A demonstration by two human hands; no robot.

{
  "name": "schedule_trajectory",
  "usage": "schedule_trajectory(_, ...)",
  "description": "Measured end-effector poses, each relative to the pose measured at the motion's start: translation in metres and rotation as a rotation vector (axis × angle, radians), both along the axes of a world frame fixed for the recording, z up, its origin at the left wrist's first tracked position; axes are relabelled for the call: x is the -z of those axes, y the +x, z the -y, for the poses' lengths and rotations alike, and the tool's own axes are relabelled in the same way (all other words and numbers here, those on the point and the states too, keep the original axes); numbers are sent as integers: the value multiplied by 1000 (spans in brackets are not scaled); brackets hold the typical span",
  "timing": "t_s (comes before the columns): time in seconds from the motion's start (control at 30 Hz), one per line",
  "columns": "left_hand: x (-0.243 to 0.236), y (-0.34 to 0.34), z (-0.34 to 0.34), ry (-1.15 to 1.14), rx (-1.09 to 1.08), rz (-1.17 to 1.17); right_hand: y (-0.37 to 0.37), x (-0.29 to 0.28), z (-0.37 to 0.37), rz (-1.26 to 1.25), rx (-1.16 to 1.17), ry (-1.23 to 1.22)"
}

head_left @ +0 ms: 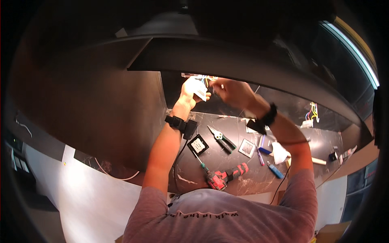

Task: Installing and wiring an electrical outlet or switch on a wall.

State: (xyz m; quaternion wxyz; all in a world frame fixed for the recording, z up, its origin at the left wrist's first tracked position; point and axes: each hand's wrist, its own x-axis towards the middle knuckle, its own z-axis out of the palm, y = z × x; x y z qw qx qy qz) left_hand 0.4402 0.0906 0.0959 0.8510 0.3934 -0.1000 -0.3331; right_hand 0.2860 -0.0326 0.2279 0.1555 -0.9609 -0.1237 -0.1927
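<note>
The left hand (193, 92) is gripping a white switch module (200, 91) up at the wall opening under the cabinet, while the right hand (227, 90) is pinching its coloured wires (209, 79). This looks like the wiring step, so seating each wire precisely comes next; the drill (225, 177) is lying on the bench (243, 184).

A dark marbled counter (239, 184) with pale veins carries a red and black power drill (227, 177), green-handled pliers (222, 138), a blue marker (275, 170) and a purple pen (259, 156). Far up, the left hand (193, 90) holds a white part (199, 90) beside yellow and blue wires (208, 79). Both wrists wear black bands. The shirt (219, 218) is mauve grey.
</note>
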Motion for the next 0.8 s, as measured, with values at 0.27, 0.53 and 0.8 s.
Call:
schedule_trajectory(0.27, -12, -9, 11, 28, 32, 84, -135, 231, 31, -624, 424, -222)
schedule_trajectory(0.53, -6, -2, 9, 23, 53, 66, -108, 291, 36, -436, 470, -200)
schedule_trajectory(0.8, -2, -3, 6, 36, 40, 47, -132, 139, 22, -595, 510, 254)
